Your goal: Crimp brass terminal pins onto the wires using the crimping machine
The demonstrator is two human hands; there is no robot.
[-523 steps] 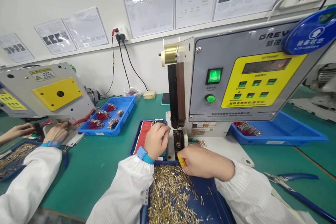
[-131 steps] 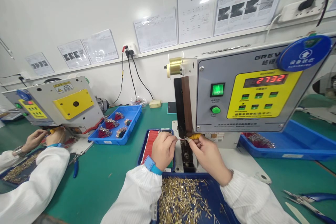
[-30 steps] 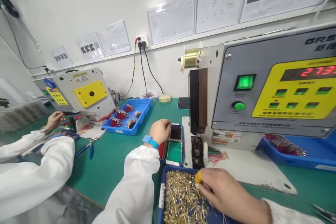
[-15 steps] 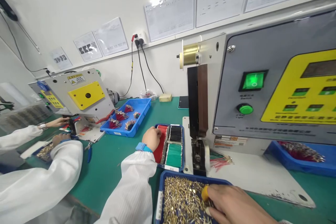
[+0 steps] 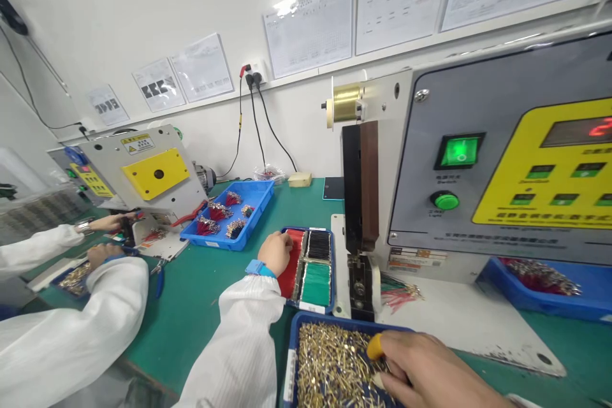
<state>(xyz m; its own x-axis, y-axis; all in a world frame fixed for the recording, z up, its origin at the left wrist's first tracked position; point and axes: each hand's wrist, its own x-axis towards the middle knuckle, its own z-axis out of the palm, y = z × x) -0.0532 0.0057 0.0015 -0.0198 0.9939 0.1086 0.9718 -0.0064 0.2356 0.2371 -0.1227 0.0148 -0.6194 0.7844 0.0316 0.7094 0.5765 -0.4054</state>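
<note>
Looks to me like you're at the picking-up step, one part from each side. Your left hand (image 5: 275, 253) is down at the red wires (image 5: 292, 271) on the left side of the small sorting tray (image 5: 333, 287), with the black wires (image 5: 319, 244) far right of them and the green wires (image 5: 315, 284) near right. Those left fingers are bent over the reds, but your own hand covers the tips, so I can't tell if you've got a wire pinched or you're just feeling for one.

Your right hand (image 5: 425, 360) is at the nearer tray (image 5: 354, 320), at the right of the loose brass-coloured pins (image 5: 329, 363). Yellow finger cover (image 5: 375, 347) on one finger, fingers curled downward, thumb just below. No idea if there's a pin between them, can't see one.

My guess for the next move: get one single red wire free on the left and one pin on the right, then bring both to the working head (image 5: 361, 287) of the machine (image 5: 401, 159), right of the sorting tray. I'd sort out which way the pin points first, since they lie every which way in that heap. Easy to drag two wires at once too, packed side by side like that.
</note>
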